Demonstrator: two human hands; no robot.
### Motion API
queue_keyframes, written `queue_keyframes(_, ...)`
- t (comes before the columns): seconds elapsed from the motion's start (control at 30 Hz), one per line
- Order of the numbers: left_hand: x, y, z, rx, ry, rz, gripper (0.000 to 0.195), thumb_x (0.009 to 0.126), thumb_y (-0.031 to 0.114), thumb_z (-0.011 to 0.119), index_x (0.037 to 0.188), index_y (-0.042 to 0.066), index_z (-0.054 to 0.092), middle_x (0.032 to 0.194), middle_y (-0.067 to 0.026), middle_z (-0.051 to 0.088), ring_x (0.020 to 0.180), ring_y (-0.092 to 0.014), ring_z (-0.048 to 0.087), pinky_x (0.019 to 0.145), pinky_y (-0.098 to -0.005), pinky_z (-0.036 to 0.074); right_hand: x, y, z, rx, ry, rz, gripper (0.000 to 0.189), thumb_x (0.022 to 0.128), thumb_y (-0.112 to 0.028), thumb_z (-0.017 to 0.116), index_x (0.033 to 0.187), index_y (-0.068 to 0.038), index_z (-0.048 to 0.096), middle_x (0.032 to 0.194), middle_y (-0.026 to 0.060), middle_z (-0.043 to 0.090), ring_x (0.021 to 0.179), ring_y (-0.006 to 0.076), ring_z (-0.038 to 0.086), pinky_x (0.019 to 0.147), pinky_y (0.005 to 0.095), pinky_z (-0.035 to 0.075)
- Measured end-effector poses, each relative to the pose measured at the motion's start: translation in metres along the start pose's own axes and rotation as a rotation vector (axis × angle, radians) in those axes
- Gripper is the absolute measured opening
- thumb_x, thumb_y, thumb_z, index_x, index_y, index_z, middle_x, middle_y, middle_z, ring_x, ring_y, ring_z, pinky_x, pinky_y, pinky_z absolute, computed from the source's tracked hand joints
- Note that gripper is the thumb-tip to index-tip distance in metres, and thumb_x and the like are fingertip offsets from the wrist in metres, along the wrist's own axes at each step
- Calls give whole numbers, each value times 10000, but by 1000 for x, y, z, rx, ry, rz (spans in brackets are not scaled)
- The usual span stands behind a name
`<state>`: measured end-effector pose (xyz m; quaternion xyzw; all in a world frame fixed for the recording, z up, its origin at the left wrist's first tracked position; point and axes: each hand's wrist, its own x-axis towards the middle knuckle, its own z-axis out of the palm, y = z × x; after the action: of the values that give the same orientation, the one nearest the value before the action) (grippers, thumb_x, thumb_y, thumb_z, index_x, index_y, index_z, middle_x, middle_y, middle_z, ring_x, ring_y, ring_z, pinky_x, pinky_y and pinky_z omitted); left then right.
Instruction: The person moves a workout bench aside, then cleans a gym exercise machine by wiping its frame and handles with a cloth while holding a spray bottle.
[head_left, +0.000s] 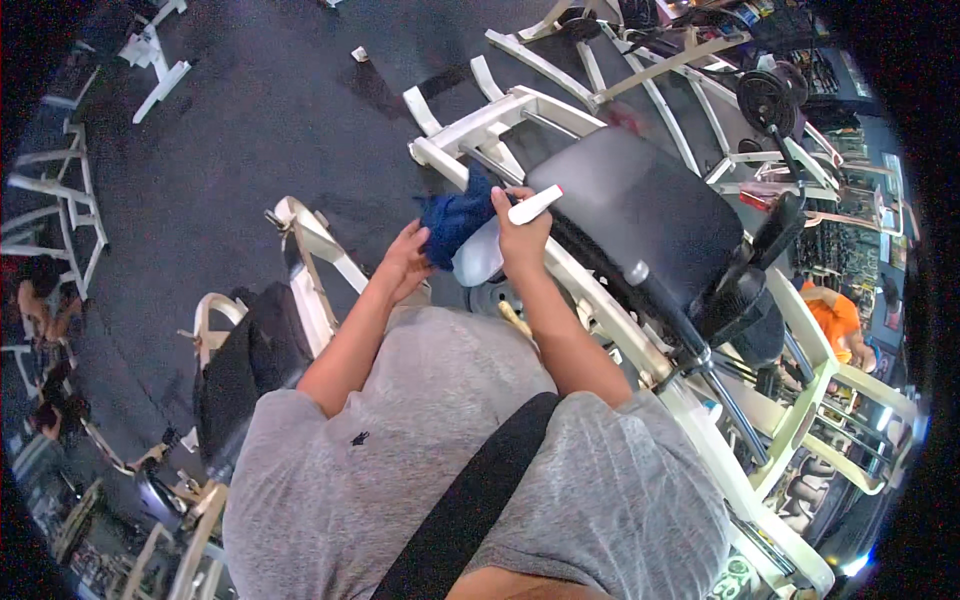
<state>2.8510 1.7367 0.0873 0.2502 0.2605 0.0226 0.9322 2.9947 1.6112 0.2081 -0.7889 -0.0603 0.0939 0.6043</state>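
A dark blue cloth (456, 225) hangs bunched between my two hands. My left hand (407, 259) touches its left side with the fingers spread and curved; how firmly it holds the cloth cannot be told. My right hand (525, 229) is closed around a white spray bottle, whose white nozzle (535, 205) with a red tip sticks out above the fingers. The pale, translucent body of the bottle (478, 255) shows below and left of that hand. The cloth's right end reaches the fingers of my right hand. Right of my hands is a black padded seat (637, 202) on a white machine frame.
White steel frame bars (600, 300) run close along my right side. Another white frame (311, 277) with a black pad (251, 367) stands at left. Weight plates (766, 101) are at upper right. A person in an orange top (832, 319) is at far right. Dark floor (247, 112) lies ahead.
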Motion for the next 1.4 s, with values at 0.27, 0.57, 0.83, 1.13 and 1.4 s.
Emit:
queue_keyframes(0.27,39,73,-5,148,228,-31,626,916,131,661,1464,122,358,1170,-183,577,870,-268,623,719,-346,541,36,-30,68,-118,-75,-215,149,852,-136,748,908,-18,675,791,68,659,683,151,568,648,289,465)
queue_keyframes(0.57,99,101,-89,-29,270,-5,573,949,23,540,1468,156,338,1173,-212,545,834,-273,601,671,-379,558,80,-41,131,-191,-126,-278,129,812,-117,750,860,-23,674,754,87,665,633,206,589,616,327,478)
queue_keyframes(0.83,106,182,-77,73,520,-76,497,973,-2,531,1432,132,393,1182,-204,541,820,-271,593,725,-412,578,158,-17,212,-241,-197,-326,134,786,-121,749,850,-24,682,765,113,684,636,271,624,612,370,490)
queue_keyframes(1.13,183,343,-94,9,401,-27,498,957,1,591,1416,106,430,1174,-191,558,836,-260,608,744,-370,587,293,-39,293,-300,-137,-309,148,791,-162,752,835,-31,700,802,126,716,667,304,668,620,383,503)
queue_keyframes(1.4,265,438,-76,53,511,-171,310,925,53,674,1217,-2,587,942,-136,632,753,-205,622,712,-303,590,360,-71,340,-216,-121,-248,138,793,-168,751,822,-41,705,793,124,712,678,310,675,629,389,512)
